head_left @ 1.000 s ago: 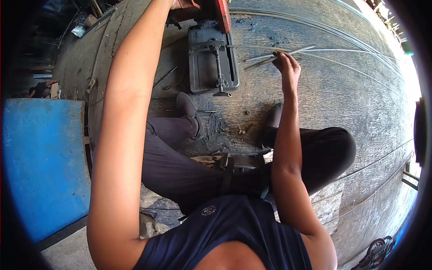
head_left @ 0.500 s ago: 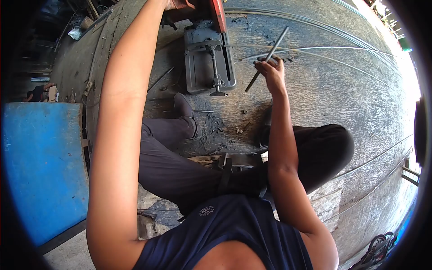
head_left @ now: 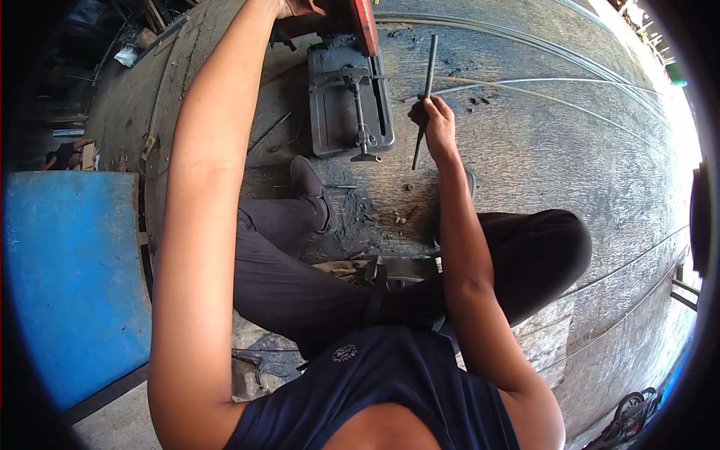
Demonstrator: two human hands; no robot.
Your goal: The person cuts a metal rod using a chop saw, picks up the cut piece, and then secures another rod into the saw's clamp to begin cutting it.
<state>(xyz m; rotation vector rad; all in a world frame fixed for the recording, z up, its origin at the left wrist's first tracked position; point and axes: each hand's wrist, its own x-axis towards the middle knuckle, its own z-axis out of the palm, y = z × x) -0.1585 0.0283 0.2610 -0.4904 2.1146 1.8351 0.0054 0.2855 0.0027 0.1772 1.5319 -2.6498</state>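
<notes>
My right hand (head_left: 436,120) is closed around a dark metal rod (head_left: 430,71), held nearly upright in the view, its ends showing above and below the fingers. Left of it stands a cut-off saw with a dark grey base (head_left: 324,112) and a red upper part (head_left: 364,26). On the base is a clamp with a screw shaft (head_left: 358,109). My left arm reaches to the top edge, where a little of my left hand (head_left: 282,9) shows against the saw's reddish part. The fingers of that hand are hidden or out of frame.
Long thin metal rods (head_left: 517,39) lie across the floor at the upper right. A thin rod (head_left: 268,132) lies left of the saw base. A blue panel (head_left: 75,262) stands at left. Another person (head_left: 64,155) is partly visible behind it. Small scraps (head_left: 400,219) lie near my feet.
My right hand has moved slightly left and turned the metal rod from a slant to nearly upright in the view. My left arm and the saw look almost unchanged.
</notes>
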